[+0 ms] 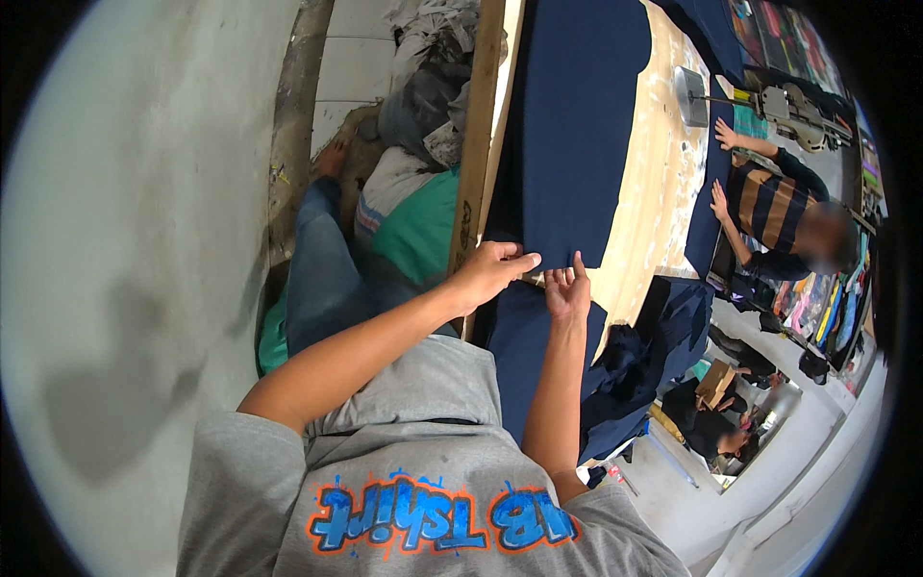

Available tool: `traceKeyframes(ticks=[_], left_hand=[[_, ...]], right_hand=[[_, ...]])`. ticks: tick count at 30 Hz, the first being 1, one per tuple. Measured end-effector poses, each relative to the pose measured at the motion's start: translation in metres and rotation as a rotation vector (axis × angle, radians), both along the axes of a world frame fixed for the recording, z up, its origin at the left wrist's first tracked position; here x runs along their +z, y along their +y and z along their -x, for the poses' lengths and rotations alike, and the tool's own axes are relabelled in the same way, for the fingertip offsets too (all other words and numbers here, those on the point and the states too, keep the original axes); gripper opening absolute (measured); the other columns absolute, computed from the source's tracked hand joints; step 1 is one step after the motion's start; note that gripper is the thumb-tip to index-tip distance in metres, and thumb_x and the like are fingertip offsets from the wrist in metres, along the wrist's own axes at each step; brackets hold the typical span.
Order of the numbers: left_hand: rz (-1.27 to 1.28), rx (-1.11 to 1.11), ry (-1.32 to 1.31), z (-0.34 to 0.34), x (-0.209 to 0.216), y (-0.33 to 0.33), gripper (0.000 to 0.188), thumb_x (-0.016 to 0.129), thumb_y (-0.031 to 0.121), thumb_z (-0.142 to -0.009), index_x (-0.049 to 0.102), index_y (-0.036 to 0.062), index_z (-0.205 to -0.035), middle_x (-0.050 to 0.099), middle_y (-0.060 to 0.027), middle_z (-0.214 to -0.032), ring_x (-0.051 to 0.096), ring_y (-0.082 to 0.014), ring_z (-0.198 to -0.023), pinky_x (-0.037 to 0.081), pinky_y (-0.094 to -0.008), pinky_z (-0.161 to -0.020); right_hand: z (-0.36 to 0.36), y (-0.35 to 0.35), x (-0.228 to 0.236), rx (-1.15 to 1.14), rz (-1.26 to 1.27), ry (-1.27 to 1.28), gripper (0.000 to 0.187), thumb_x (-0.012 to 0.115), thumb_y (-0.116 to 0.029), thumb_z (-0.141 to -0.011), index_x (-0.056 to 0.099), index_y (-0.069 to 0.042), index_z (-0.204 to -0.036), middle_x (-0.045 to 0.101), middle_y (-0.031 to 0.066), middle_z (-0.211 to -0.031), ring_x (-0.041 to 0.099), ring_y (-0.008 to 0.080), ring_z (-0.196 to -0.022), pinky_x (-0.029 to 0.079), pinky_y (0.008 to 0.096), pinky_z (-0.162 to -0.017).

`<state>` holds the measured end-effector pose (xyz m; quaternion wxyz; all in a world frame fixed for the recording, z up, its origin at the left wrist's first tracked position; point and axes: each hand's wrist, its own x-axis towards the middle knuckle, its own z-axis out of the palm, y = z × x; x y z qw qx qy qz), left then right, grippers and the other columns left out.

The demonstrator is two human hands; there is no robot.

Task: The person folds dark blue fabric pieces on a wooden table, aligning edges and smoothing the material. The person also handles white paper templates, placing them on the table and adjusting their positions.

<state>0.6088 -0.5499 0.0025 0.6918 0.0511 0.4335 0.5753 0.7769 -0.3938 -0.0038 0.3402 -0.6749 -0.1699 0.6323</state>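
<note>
Left hand (492,274) at near-left corner of navy cloth panel (582,135), thumb and forefinger pinching edge. Right hand (567,293) beside it, palm up, fingers partly spread at same near edge; grip there cannot be told. Panel lies flat along left edge of wooden surface (623,226): spreading looks largely done, near edge seemingly left to settle. Rumpled navy heap (649,337) near surface's near-right corner. Co-worker (764,197) reaches to right edge.

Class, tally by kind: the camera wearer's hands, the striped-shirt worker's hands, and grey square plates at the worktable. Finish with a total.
Camera wearer's hands: 2
Striped-shirt worker's hands: 2
Grey square plate: 1
Total: 5
</note>
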Motion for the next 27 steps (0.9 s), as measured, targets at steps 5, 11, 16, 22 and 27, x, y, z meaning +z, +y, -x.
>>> traceKeyframes(ticks=[5,11,16,22,27], left_hand=[[-0.051,0.003,0.027,-0.003,0.007,0.011,0.037,0.072,0.043,-0.106,0.077,0.007,-0.109,0.067,0.0036,-0.092,0.058,-0.0065,-0.086,0.05,-0.0266,-0.082],[-0.119,0.024,-0.005,-0.002,0.019,0.018,0.037,0.069,0.04,-0.109,0.075,0.0045,-0.118,0.074,-0.0008,-0.106,0.067,-0.0084,-0.101,0.054,-0.0279,-0.094],[-0.14,0.037,-0.018,0.002,0.02,0.014,0.036,0.067,0.037,-0.11,0.07,0.0026,-0.117,0.079,-0.0057,-0.109,0.072,-0.0105,-0.099,0.057,-0.0277,-0.089],[-0.092,-0.016,0.087,0.01,0.009,-0.001,0.031,0.064,0.035,-0.112,0.065,0.0052,-0.104,0.083,-0.0124,-0.109,0.074,-0.0118,-0.09,0.057,-0.0261,-0.079],[-0.067,0.015,0.171,0.012,0.0,-0.013,0.03,0.065,0.031,-0.111,0.064,0.0034,-0.099,0.082,-0.0134,-0.105,0.075,-0.0127,-0.088,0.057,-0.0275,-0.076]], right_hand=[[-0.012,0.021,-0.003,-0.025,0.038,0.059,0.049,0.076,-0.022,-0.103,0.056,0.005,-0.139,0.057,0.0176,-0.146,0.058,0.0337,-0.135,0.045,0.0454,-0.122],[-0.039,0.062,-0.02,-0.033,-0.036,0.024,0.054,0.069,-0.028,-0.107,0.051,0.003,-0.147,0.054,0.0163,-0.152,0.052,0.0344,-0.144,0.042,0.0524,-0.124],[-0.055,0.096,-0.031,0.052,-0.022,-0.003,0.041,0.068,-0.029,-0.109,0.061,-0.002,-0.139,0.064,0.0146,-0.142,0.057,0.0314,-0.137,0.046,0.046,-0.118],[-0.054,0.104,-0.019,0.226,-0.078,-0.127,0.041,0.069,-0.03,-0.108,0.064,-0.001,-0.137,0.067,0.0118,-0.133,0.061,0.0265,-0.122,0.048,0.0424,-0.106],[-0.04,0.093,0.016,0.345,-0.551,-0.356,0.03,0.069,-0.029,-0.108,0.067,-0.005,-0.126,0.073,0.0063,-0.105,0.07,0.0176,-0.084,0.053,0.0314,-0.064]])
